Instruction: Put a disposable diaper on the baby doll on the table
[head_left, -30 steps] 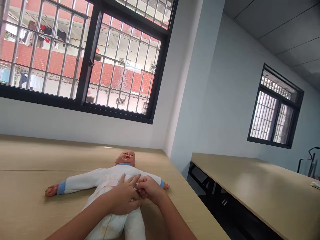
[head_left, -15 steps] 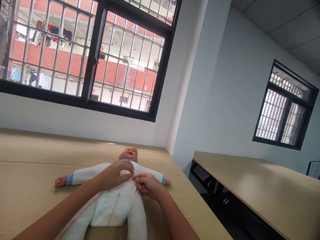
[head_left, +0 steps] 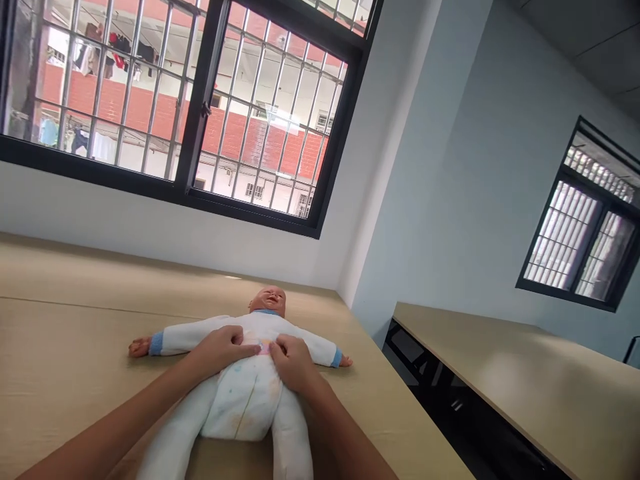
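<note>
A baby doll [head_left: 271,299] lies on its back, arms spread, in a white top with blue cuffs and collar. Around its hips is a white diaper [head_left: 245,407] with a line down the front and a coloured waistband. My left hand [head_left: 223,348] is at the left side of the waistband, fingers curled around its edge and thumb pressed toward the middle. At the other side, my right hand [head_left: 295,363] is closed on the diaper's edge, its thumb close to the left one. The fingertips of both hands are mostly hidden.
The doll rests on a light wooden table [head_left: 65,373] against the wall below a barred window [head_left: 270,113]. A second wooden table [head_left: 500,360] stands to the right, across a dark gap. Another window [head_left: 575,233] is on the right wall.
My left hand has come down from above the doll's belly onto the waistband. The right hand has closed at the diaper's side. The camera view has shifted slightly.
</note>
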Motion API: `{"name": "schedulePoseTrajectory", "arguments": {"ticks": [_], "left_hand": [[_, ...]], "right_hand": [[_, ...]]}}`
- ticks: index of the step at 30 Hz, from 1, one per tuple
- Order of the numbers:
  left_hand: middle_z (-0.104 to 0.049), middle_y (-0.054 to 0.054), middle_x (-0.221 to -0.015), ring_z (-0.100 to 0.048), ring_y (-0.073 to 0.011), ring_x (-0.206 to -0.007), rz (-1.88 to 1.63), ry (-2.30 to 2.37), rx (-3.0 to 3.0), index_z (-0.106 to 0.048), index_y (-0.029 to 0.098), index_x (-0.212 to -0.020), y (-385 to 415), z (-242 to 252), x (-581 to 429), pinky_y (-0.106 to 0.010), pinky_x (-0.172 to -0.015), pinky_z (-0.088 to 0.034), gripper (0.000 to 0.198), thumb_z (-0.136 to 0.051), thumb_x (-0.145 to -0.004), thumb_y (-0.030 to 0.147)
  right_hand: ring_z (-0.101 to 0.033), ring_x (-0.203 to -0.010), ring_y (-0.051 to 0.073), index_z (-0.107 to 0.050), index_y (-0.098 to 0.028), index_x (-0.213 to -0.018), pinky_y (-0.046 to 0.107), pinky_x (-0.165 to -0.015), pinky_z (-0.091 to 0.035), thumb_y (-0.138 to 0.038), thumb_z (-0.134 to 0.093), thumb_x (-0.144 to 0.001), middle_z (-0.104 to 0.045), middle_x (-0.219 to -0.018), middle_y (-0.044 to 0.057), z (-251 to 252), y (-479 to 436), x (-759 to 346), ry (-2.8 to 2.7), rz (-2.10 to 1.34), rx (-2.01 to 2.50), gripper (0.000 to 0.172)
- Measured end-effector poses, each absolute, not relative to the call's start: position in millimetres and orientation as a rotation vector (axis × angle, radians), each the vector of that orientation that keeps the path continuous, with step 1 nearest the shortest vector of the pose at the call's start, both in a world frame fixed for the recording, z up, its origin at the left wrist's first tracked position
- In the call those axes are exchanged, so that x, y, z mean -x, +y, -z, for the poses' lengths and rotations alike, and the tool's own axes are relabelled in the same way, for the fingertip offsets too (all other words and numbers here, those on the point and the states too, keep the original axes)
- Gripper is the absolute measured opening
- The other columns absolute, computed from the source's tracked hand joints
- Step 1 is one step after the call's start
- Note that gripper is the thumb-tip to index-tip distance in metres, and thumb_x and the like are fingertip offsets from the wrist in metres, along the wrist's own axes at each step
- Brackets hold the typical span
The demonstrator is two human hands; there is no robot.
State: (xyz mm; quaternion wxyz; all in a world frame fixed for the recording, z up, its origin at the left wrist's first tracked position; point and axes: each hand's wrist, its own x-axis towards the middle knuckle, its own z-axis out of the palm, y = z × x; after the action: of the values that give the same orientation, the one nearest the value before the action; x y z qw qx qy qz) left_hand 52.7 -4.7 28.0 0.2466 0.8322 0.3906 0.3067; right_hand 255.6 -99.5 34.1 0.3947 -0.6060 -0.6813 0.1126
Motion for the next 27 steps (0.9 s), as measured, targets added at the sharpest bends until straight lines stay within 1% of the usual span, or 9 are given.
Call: {"name": "schedulePoseTrajectory", "arguments": {"ticks": [4,7,13,16,18,20,22,25,27], "left_hand": [[-0.048,0.003,-0.062,-0.043,-0.0167,-0.065,-0.789,1.109,-2.271,-0.04,0.022,-0.066,-7.5,-25.8,-57.5,-0.029,-0.059,-0.022,0.045,-0.066,-0.075,0.057],[-0.048,0.002,-0.062,-0.042,-0.0161,-0.064,-0.765,1.101,-2.304,-0.038,0.022,-0.066,-11.2,-27.9,-57.1,-0.029,-0.059,-0.021,0.043,-0.065,-0.076,0.054],[-0.051,0.001,-0.066,-0.047,-0.0192,-0.069,-0.81,1.094,-2.266,-0.04,0.023,-0.067,-14.0,-29.9,-53.7,-0.031,-0.062,-0.026,0.04,-0.06,-0.081,0.055],[-0.052,0.0,-0.068,-0.048,-0.0201,-0.071,-0.831,1.026,-2.252,-0.043,0.022,-0.07,-11.9,-34.7,-44.5,-0.03,-0.063,-0.029,0.036,-0.056,-0.083,0.053],[-0.051,0.001,-0.067,-0.047,-0.0185,-0.068,-0.798,0.944,-2.237,-0.045,0.021,-0.073,-11.5,-40.9,-33.0,-0.029,-0.062,-0.031,0.033,-0.051,-0.086,0.052],[-0.05,0.002,-0.068,-0.045,-0.0163,-0.066,-0.707,0.825,-2.186,-0.052,0.02,-0.08,-12.5,-47.4,-18.3,-0.027,-0.06,-0.033,0.028,-0.047,-0.087,0.046],[-0.053,0.002,-0.078,-0.047,-0.0157,-0.071,-0.612,0.702,-2.122,-0.06,0.019,-0.095,-14.5,-52.1,-3.1,-0.025,-0.062,-0.037,0.026,-0.05,-0.082,0.038],[-0.056,0.0,-0.099,-0.052,-0.0172,-0.086,-0.481,0.605,-2.114,-0.061,0.024,-0.123,-16.6,-53.6,14.6,-0.024,-0.073,-0.044,0.051,-0.06,-0.072,0.031],[-0.057,-0.001,-0.108,-0.054,-0.018,-0.089,-0.411,0.599,-2.16,-0.058,0.027,-0.13,-16.1,-51.7,20.5,-0.025,-0.077,-0.047,0.062,-0.064,-0.069,0.033]], "right_hand": [[-0.046,-0.068,0.017,-0.055,-0.02,-0.068,0.032,-0.064,-0.026,-0.032,-0.048,-0.1,-0.059,-0.073,0.006,-39.1,-91.3,-252.4,-2.017,-0.202,1.687,0.035],[-0.052,-0.069,0.022,-0.06,-0.022,-0.069,0.035,-0.066,-0.03,-0.031,-0.05,-0.1,-0.061,-0.073,0.01,-42.6,-87.3,-252.5,-2.094,-0.245,1.711,0.034],[-0.045,-0.067,0.021,-0.051,-0.024,-0.063,0.035,-0.065,-0.032,-0.043,-0.057,-0.093,-0.053,-0.068,0.007,-41.4,-93.0,-254.1,-1.948,-0.477,1.542,0.036],[-0.042,-0.065,0.016,-0.044,-0.022,-0.065,0.031,-0.062,-0.032,-0.038,-0.053,-0.09,-0.049,-0.067,0.002,-44.1,-102.5,-260.3,-1.781,-0.584,1.499,0.031],[-0.042,-0.06,0.012,-0.047,-0.021,-0.069,0.027,-0.058,-0.032,-0.034,-0.056,-0.085,-0.048,-0.066,-0.001,-50.2,-110.6,-268.5,-1.676,-0.758,1.453,0.022],[-0.043,-0.057,0.01,-0.052,-0.019,-0.074,0.024,-0.054,-0.031,-0.03,-0.064,-0.076,-0.051,-0.065,-0.004,-57.7,-118.9,-279.0,-1.612,-0.968,1.387,0.017],[-0.046,-0.056,0.009,-0.057,-0.017,-0.077,0.023,-0.053,-0.032,-0.026,-0.072,-0.067,-0.055,-0.066,-0.004,-63.4,-125.6,-289.5,-1.63,-1.147,1.35,0.02],[-0.049,-0.056,0.008,-0.059,-0.016,-0.077,0.022,-0.051,-0.036,-0.024,-0.08,-0.058,-0.059,-0.066,-0.004,-65.4,-128.9,-300.0,-1.667,-1.309,1.354,0.029],[-0.049,-0.055,0.008,-0.059,-0.016,-0.078,0.021,-0.051,-0.037,-0.023,-0.084,-0.053,-0.059,-0.066,-0.005,-63.9,-127.1,-302.7,-1.659,-1.345,1.336,0.036]]}}
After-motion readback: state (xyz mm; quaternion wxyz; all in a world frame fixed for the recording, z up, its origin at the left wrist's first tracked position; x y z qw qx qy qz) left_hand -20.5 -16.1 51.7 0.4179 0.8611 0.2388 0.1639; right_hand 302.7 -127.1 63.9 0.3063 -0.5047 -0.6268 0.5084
